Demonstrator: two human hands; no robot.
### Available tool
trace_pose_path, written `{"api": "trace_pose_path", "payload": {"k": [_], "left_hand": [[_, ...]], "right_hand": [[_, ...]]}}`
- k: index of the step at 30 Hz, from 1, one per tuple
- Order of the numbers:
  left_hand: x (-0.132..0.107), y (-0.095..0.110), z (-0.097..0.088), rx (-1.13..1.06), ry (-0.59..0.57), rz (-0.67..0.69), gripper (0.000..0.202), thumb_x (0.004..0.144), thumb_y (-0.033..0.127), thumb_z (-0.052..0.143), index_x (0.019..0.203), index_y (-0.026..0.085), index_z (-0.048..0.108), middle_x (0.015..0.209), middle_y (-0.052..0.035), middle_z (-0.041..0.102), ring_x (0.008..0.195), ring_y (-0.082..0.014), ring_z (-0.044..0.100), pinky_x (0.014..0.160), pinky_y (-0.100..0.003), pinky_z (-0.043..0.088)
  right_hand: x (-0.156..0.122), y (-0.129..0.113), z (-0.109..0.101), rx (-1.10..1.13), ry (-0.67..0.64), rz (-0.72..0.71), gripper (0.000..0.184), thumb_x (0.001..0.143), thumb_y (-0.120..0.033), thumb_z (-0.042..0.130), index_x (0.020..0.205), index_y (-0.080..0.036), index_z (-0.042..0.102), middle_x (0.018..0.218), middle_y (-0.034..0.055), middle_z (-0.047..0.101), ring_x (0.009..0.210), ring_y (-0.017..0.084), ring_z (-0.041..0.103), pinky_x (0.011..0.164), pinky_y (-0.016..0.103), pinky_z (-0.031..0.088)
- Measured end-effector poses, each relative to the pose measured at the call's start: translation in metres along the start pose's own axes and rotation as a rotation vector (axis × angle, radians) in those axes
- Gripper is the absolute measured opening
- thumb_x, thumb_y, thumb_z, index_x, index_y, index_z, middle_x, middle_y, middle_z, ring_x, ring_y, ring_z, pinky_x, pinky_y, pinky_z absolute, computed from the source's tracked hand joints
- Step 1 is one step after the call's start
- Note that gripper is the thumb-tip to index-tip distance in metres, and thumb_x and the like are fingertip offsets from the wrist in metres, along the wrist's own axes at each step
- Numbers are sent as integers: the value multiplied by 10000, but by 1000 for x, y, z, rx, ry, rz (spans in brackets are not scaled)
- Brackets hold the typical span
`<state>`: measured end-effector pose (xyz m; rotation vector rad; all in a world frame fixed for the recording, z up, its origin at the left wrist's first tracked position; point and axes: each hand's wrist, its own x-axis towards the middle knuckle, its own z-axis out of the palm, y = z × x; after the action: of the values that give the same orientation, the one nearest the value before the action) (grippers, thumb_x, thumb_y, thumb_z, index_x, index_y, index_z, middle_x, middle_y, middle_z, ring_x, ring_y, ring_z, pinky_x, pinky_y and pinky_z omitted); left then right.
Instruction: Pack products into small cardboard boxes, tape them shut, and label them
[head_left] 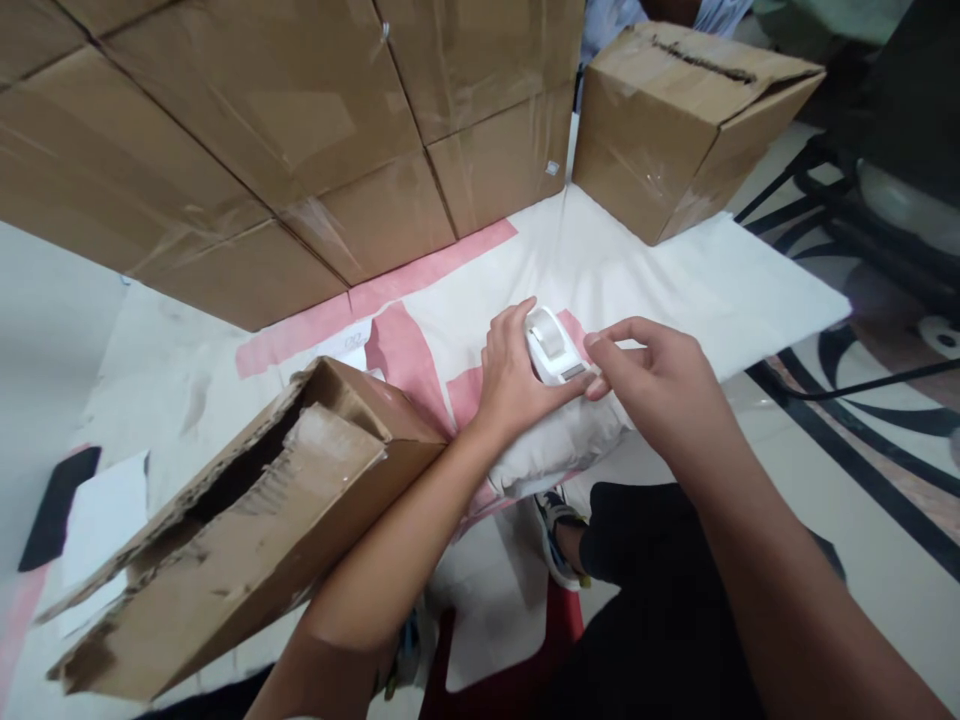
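My left hand (510,370) is wrapped round a small white tape dispenser (553,345) with a roll of clear tape in it. The fingers of my right hand (645,375) are pinched together at the dispenser's cutting end, on its right side. What lies between those fingertips is too small to make out. Beneath both hands rests a soft, pale plastic-wrapped package (559,455) at the near edge of the white and pink covered surface (480,285).
An opened, torn cardboard box (300,540) stands left of my left forearm. Behind are stacked taped cartons (300,130), with another cardboard box (652,140) at the back right. A dark flat object (60,508) and white paper (105,520) lie far left.
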<state>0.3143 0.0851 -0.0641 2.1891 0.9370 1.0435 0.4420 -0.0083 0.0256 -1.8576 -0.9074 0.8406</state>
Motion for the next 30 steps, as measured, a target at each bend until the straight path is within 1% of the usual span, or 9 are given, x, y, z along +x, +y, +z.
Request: {"api": "trace_pose_path", "payload": {"k": [4,6,11,17,25,28,30], "left_hand": [[0,-2,2,16,3,-8,1046,628,585,896,1455,301,322,1443,-136,462,1372,-352,454,1126,-531,396],[0,-3,2,21,4,-11,1040,634,594,889,1458,310,321,1449,-133,459,1373,-353,456,1122,-530,396],[-1,-4,2,37,-10,-13,1047,633,638,872,1459,308,319,1463,-132,449,1383,-358,449,1129,-533,379],[0,-3,2,62,-17,2,1047,618,622,875,1454,293,336,1451,-132,457,1371,-364,455,1126,-537,376],[-3,-3,3,73,-68,-25,1089,604,530,896,1493,328,300,1499,-128,413,1391,-387,413,1119,-558,360],[-4,-3,3,69,-74,-24,1078,611,531,893,1491,324,305,1501,-131,413,1393,-387,412,1121,-555,358],[-4,-3,3,65,-74,-19,1056,626,543,883,1487,323,311,1503,-132,416,1398,-385,410,1123,-555,357]], "right_hand": [[-12,8,-8,-74,-11,22,243,872,-466,669,821,-229,652,600,18,704,429,138,477,447,277,310],[-17,13,-11,-89,-26,30,244,875,-460,667,823,-222,654,592,12,701,419,126,457,446,271,311],[-27,24,-13,-95,-47,19,293,873,-503,676,820,-214,664,566,4,678,432,126,461,458,269,328],[-28,33,-16,-79,-73,42,334,829,-527,739,776,-203,680,573,9,680,438,118,448,465,269,310],[-27,37,-18,-41,-138,29,293,851,-489,711,756,-212,722,603,25,688,513,162,561,499,285,372],[-26,36,-17,-34,-148,48,256,833,-466,730,787,-214,735,510,-4,613,510,176,582,508,286,394],[-26,36,-17,-29,-138,73,241,821,-451,742,837,-211,742,451,-27,557,479,169,560,495,277,377]]}}
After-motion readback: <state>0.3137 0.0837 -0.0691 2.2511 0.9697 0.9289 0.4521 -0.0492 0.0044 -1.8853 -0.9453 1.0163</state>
